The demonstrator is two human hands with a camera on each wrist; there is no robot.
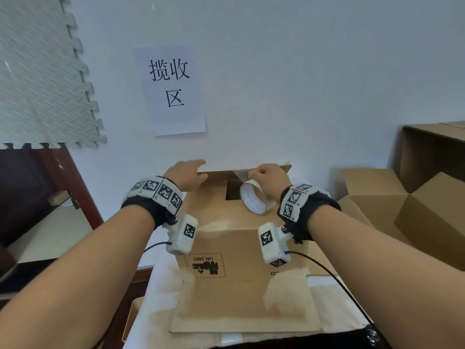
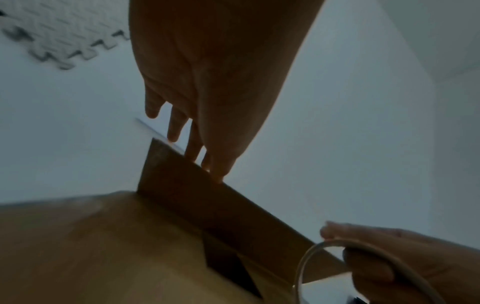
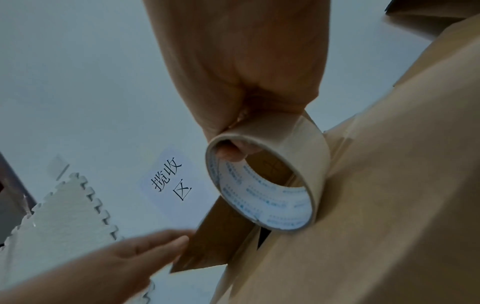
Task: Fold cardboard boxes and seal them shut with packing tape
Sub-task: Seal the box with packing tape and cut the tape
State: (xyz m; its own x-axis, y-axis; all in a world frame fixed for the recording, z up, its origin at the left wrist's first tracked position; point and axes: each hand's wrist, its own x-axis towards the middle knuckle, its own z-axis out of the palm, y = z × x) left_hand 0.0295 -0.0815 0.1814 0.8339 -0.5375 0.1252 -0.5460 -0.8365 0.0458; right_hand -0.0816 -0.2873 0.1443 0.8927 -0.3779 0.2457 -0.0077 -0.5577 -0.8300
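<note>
A brown cardboard box (image 1: pixel 239 248) with a "UN 3481" label stands in the middle of the head view. Its far flap (image 1: pixel 216 176) (image 2: pixel 207 195) (image 3: pixel 221 236) stands up, and a dark gap shows behind the near top flap. My left hand (image 1: pixel 187 175) (image 2: pixel 207 92) (image 3: pixel 124 263) has straight fingers, their tips resting on the far flap's upper edge. My right hand (image 1: pixel 270 178) (image 3: pixel 246 72) grips a roll of tan packing tape (image 1: pixel 253 199) (image 3: pixel 272 197) over the box top, thumb inside the core. The roll touches the box top.
A flat cardboard sheet (image 1: pixel 246 318) lies under the box on a white-covered table (image 1: pixel 334 306). Open cardboard boxes (image 1: pixel 402 197) crowd the right side. A paper sign (image 1: pixel 173 89) and a foam mat (image 1: pixel 42 71) hang on the wall. Dark wooden furniture (image 1: pixel 32 192) stands on the left.
</note>
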